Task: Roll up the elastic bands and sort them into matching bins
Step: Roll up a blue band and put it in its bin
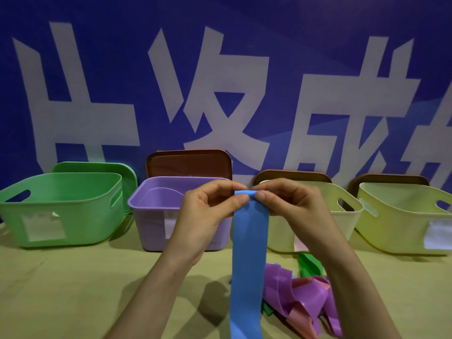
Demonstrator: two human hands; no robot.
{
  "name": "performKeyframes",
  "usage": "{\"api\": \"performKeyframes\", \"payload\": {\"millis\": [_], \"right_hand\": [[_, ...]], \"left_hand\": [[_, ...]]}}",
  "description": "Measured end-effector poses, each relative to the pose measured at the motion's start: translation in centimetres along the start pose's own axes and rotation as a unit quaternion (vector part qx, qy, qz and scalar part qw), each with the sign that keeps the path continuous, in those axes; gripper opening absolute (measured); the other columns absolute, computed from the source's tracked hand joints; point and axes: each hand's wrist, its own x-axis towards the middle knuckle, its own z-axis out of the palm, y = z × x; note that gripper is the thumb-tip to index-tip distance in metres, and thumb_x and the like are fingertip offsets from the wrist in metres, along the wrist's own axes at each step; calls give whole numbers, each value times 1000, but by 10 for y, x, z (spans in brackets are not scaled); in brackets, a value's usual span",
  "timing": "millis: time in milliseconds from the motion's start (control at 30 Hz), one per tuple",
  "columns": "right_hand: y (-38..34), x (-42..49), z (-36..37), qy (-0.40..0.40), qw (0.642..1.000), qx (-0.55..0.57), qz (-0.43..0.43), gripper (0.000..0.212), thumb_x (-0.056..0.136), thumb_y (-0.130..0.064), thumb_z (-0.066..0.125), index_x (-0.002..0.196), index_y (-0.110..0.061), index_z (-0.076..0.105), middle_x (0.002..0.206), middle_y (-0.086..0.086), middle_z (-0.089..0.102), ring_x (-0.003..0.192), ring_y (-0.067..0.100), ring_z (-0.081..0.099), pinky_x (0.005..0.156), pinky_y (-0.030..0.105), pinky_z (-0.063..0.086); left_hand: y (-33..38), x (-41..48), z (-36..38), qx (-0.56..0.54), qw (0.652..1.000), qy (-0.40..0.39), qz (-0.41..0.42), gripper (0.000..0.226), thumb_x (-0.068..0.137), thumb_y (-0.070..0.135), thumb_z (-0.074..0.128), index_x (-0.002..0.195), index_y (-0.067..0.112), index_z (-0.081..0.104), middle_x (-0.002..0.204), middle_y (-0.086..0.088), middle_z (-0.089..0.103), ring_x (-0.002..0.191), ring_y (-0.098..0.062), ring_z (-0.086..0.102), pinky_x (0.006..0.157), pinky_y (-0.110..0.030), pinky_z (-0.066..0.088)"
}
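Two hands meet at centre frame: left hand [208, 211] and right hand [291, 204] each pinch the rolled top edge of the blue elastic band [248, 260] between thumb and fingers, its length hanging to the bottom edge. Loose purple, pink and green bands [300, 294] heap at lower right; purple bin [151, 223] sits behind the left hand.

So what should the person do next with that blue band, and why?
Probably roll the folded top edge down over itself. The left hand and right hand pinch the top of the blue band, where only a small fold shows, while nearly all of its length hangs flat toward the table, so it seems far from rolled.
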Motion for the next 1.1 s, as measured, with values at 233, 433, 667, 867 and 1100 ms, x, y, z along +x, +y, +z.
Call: {"api": "performKeyframes", "payload": {"millis": [233,433,667,867,1100], "right_hand": [[0,-1,0,23,999,18,-16,21,69,-21,68,89,-15,73,86,1,73,81,8,67,69,18,54],[0,-1,-1,29,999,14,-42,17,70,-4,71,83,-16,73,85,9,71,81,14,65,74,21,55],[1,-2,-1,-13,1000,-6,-2,31,71,-24,71,102,-19,69,97,1,72,91,14,68,81,25,56],[1,-1,1,-13,999,-36,12,26,76,-32,63,95,-16,71,85,2,71,80,7,67,70,19,54],[3,0,-2,1,1000,20,-6,24,72,-22,67,95,-17,71,94,4,71,88,13,67,74,22,54]], "left_hand": [[-1,0,2,-52,994,-39,-89,33,71,20,69,102,8,68,92,-8,75,87,-18,71,70,-23,56],[1,0,2,-68,994,-40,-73,31,67,24,69,94,9,71,86,-9,74,81,-17,71,66,-22,55],[-2,1,1,-45,998,-8,-31,14,78,11,67,92,13,71,87,-2,75,82,-10,70,69,-19,54],[-1,0,1,-5,1000,-10,-4,20,79,3,68,96,13,70,93,1,74,91,-9,69,79,-18,54],[-1,0,0,-8,994,-60,-95,26,81,16,67,107,12,68,95,-4,75,90,-16,71,72,-24,57]]}}
